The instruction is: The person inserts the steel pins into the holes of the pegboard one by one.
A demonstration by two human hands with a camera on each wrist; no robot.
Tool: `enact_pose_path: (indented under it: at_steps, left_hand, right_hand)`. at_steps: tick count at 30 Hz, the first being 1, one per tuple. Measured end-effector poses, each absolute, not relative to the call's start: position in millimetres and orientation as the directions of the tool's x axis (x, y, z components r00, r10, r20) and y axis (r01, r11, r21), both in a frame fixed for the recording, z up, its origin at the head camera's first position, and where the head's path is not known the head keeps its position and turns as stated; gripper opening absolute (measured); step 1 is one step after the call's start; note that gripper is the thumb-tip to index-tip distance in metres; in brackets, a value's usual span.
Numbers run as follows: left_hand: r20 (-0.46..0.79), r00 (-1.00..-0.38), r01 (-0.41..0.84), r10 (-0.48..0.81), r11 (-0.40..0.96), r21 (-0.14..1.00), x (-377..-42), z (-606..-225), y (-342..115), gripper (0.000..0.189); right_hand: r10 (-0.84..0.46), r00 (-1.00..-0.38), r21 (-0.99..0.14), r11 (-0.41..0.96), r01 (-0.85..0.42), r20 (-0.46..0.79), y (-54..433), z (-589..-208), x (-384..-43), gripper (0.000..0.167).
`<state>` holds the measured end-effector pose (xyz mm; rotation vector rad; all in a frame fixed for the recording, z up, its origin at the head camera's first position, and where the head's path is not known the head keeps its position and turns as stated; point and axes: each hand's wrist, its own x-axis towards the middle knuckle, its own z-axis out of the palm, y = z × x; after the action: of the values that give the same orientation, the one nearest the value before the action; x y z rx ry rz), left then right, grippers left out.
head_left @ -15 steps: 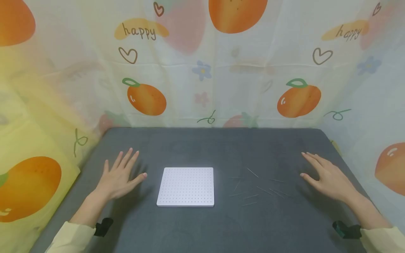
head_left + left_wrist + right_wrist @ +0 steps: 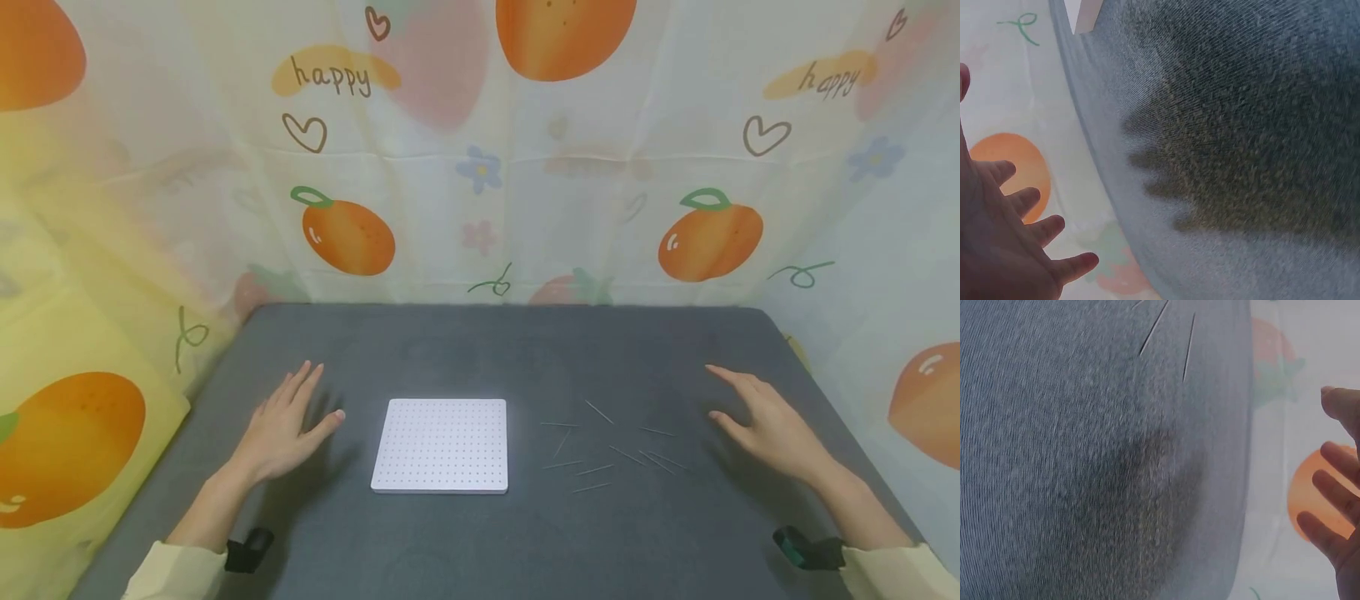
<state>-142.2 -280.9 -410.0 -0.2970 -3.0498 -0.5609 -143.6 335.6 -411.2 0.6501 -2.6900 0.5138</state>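
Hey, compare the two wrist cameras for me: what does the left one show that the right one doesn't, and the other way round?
Only the left wrist view shows the left hand and, at the top edge, a corner of the white board.

Only the right wrist view shows the right hand and thin needle-like pieces: two plainly, plus a bit of another at the top edge.

Both show the grey table with a dark shadow on it, and printed cloth bearing an orange.

Left hand [image 2: 274, 433]: fingers look less fanned out in head view. Right hand [image 2: 780, 435] shifted slightly inward, nearer the thin pins [image 2: 599, 412].
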Motion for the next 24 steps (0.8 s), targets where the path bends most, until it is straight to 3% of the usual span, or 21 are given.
enact_pose_path:
  at_steps: [9, 24]
  left_hand:
    - [0.082, -0.986, 0.167, 0.145, 0.870, 0.464, -140, -418, -278, 0.074]
    - [0.135, -0.990, 0.117, 0.046, 0.800, 0.589, -136, -431, -270, 0.062]
  right_hand:
    - [-0.323, -0.854, -0.316, 0.827, -0.464, 0.408, 325, -414, -143, 0.053]
    - [-0.244, -0.913, -0.491, 0.782, -0.385, 0.328, 315, -429, -144, 0.040]
